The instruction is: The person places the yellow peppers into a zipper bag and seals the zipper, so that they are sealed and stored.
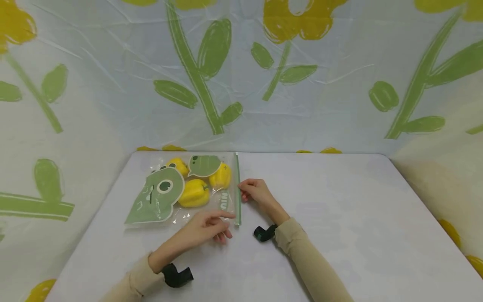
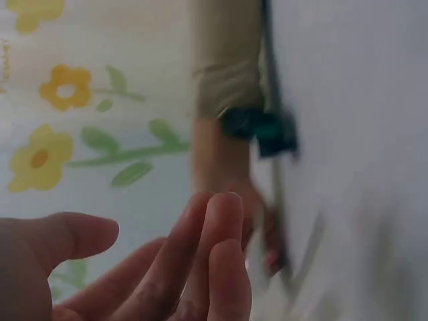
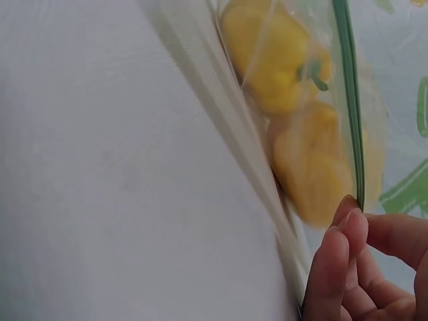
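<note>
A clear zip bag [image 1: 156, 199] with a green cartoon print lies at the left of the table. Several yellow bell peppers [image 1: 194, 193] show through its plastic. Along its right edge runs a green zip strip [image 1: 237, 167]. My right hand [image 1: 257, 192] pinches this strip about midway between thumb and fingers; the right wrist view shows the fingertips right at the strip [image 3: 353, 114]. Over the bag's near right corner is my left hand [image 1: 207, 226], index finger stretched toward the strip's near end, the other fingers loosely bent with nothing between them.
The white table [image 1: 339, 209] extends right of the bag. Behind it hangs a flower-printed cloth [image 1: 320, 109], which also covers the sides. A black wrist mount [image 1: 176, 276] sits on the left wrist, another black mount [image 1: 265, 233] on the right.
</note>
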Demonstrator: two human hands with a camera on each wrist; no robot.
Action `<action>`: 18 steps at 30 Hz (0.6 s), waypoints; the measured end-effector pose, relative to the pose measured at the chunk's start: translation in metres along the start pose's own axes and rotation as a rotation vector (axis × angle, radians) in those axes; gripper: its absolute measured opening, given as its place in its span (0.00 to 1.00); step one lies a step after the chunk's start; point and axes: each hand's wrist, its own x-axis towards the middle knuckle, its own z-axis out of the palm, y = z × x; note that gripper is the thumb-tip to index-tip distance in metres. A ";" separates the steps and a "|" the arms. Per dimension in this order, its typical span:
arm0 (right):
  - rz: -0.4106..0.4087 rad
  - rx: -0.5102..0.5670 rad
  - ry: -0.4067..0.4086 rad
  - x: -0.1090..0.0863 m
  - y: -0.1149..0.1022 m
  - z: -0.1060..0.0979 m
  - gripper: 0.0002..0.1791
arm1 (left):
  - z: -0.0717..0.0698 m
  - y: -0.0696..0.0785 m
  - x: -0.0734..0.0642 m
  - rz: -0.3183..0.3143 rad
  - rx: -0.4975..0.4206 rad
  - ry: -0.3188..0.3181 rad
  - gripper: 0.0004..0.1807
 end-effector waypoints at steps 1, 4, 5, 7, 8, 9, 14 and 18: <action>0.002 0.004 -0.001 0.000 0.001 0.000 0.09 | -0.013 0.008 -0.004 0.051 0.071 0.036 0.17; 0.006 0.017 -0.011 0.000 0.002 -0.001 0.09 | -0.059 0.027 -0.018 0.167 0.324 0.283 0.12; 0.008 0.021 -0.016 0.000 0.002 -0.001 0.09 | -0.076 0.028 -0.022 0.187 0.422 0.382 0.12; 0.013 0.026 -0.024 0.001 0.002 -0.001 0.08 | -0.110 0.026 -0.030 0.146 0.616 0.539 0.14; 0.013 0.028 -0.024 0.001 0.002 -0.001 0.08 | -0.127 0.022 -0.033 0.089 0.696 0.575 0.16; 0.015 0.032 -0.025 0.001 0.002 -0.001 0.08 | -0.143 0.016 -0.037 0.035 0.764 0.584 0.18; 0.022 0.021 -0.016 0.000 0.000 -0.001 0.09 | -0.205 -0.029 -0.054 -0.199 0.793 0.431 0.28; 0.027 0.014 -0.006 -0.001 -0.001 -0.001 0.09 | -0.225 -0.053 -0.060 -0.271 0.526 0.290 0.31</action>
